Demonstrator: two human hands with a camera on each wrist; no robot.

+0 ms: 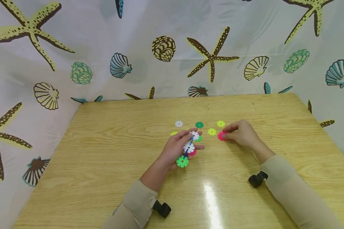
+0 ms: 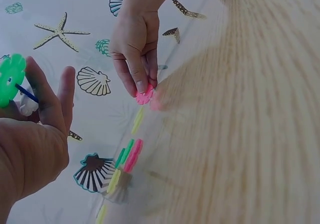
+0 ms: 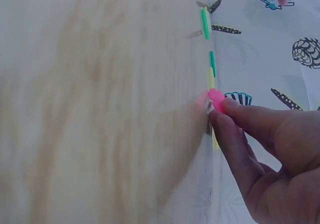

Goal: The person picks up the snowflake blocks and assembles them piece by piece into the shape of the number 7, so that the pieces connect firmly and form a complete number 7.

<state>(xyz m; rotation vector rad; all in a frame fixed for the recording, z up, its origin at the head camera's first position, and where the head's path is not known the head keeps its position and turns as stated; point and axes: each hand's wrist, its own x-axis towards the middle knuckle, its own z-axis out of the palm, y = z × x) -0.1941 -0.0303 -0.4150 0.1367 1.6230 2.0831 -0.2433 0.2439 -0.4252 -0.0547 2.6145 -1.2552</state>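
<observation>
Beige sleeves (image 1: pixel 292 190) nearest the head camera, a black device (image 1: pixel 164 210) at each cuff. Right hand (image 1: pixel 243 135): thumb and fingers pinching a pink disc (image 1: pixel 220 136) with a notched rim, at the bench surface or just above it; contact cannot be told. Left hand (image 1: pixel 172 152): raised above the bench (image 1: pixel 103 143), grasping a chain (image 1: pixel 186 147) of two white discs and one green disc joined by blue links (image 1: pixel 191 140), thumb at the upper white disc (image 1: pixel 196 135), green disc (image 1: pixel 180 163) at the near end. Second pink disc (image 1: pixel 193 153) shows behind the chain; held or lying, unclear. Beyond the hands, lying on the bench: white disc (image 1: pixel 177 123), dark green disc (image 1: pixel 197 124), two yellow discs (image 1: pixel 210 131) near the pinched one. Behind the bench: pale cloth (image 1: pixel 143 73) printed with starfish and shells.
</observation>
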